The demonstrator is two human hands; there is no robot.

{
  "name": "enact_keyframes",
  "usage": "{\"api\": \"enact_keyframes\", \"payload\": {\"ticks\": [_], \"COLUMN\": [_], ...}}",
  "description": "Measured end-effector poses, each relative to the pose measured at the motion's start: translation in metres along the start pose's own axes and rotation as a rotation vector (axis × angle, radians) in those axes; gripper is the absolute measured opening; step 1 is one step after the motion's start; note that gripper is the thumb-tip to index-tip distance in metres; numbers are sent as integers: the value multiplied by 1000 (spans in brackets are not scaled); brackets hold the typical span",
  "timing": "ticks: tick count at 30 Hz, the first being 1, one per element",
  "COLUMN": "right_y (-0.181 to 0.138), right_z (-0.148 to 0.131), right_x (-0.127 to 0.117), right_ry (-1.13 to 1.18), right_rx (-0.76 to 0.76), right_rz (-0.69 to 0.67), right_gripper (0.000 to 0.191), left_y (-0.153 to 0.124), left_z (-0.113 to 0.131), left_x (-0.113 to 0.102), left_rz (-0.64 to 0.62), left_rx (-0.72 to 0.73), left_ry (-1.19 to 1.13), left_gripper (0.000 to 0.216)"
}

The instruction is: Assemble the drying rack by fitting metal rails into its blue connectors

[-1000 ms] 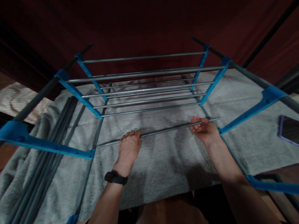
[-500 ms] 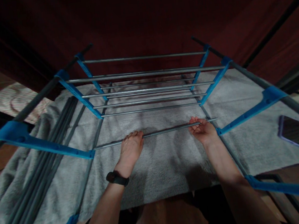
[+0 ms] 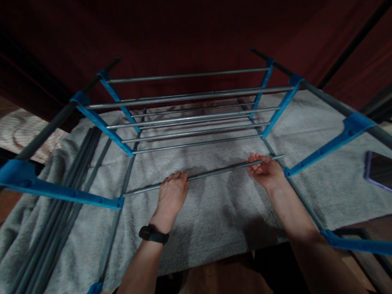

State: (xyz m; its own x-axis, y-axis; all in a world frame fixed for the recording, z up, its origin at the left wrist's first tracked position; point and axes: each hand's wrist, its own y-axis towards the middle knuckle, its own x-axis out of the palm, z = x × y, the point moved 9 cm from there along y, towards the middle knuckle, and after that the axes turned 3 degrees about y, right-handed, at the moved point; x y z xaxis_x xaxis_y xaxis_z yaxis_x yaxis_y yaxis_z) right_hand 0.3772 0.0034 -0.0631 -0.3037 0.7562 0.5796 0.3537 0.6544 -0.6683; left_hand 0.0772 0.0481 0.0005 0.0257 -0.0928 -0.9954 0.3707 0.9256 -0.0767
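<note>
A thin grey metal rod (image 3: 216, 171) lies crosswise between the two sides of a rack frame. My left hand (image 3: 174, 189), with a black band on the wrist, is closed over it from above. Near its right end, my right hand (image 3: 265, 170) holds it, palm turned up and fingers curled. The rod's left end meets the lower end of a blue plastic bracket (image 3: 77, 194). Its right end reaches past the grey side tube, just above the tip of the right blue bracket (image 3: 320, 152). Farther back, several rods (image 3: 192, 118) span between blue brackets.
Several loose grey tubes (image 3: 56, 224) lie in a bundle on the left of the grey blanket (image 3: 212, 230). A phone (image 3: 382, 171) rests on the blanket at right. Dark red fabric (image 3: 181, 21) hangs behind the rack. Lower blue brackets (image 3: 377, 246) stick out near my arms.
</note>
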Motion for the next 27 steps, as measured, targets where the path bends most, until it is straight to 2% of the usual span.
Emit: {"api": "enact_keyframes", "payload": {"ticks": [11,17,27], "right_y": [-4,-4,5], "right_z": [3,1,-6], "right_x": [3,3,-4], "right_ry": [1,-1,19], "right_rx": [4,3,8], "right_rz": [9,0,10], "right_gripper": [21,23,22], "left_y": [-1,0,-1], "left_z": [3,5,5], "left_x": [-1,-3,-9], "left_rz": [20,94,145], "left_rx": [25,55,76], "left_ry": [-4,-2,-9], "left_gripper": [25,22,21]}}
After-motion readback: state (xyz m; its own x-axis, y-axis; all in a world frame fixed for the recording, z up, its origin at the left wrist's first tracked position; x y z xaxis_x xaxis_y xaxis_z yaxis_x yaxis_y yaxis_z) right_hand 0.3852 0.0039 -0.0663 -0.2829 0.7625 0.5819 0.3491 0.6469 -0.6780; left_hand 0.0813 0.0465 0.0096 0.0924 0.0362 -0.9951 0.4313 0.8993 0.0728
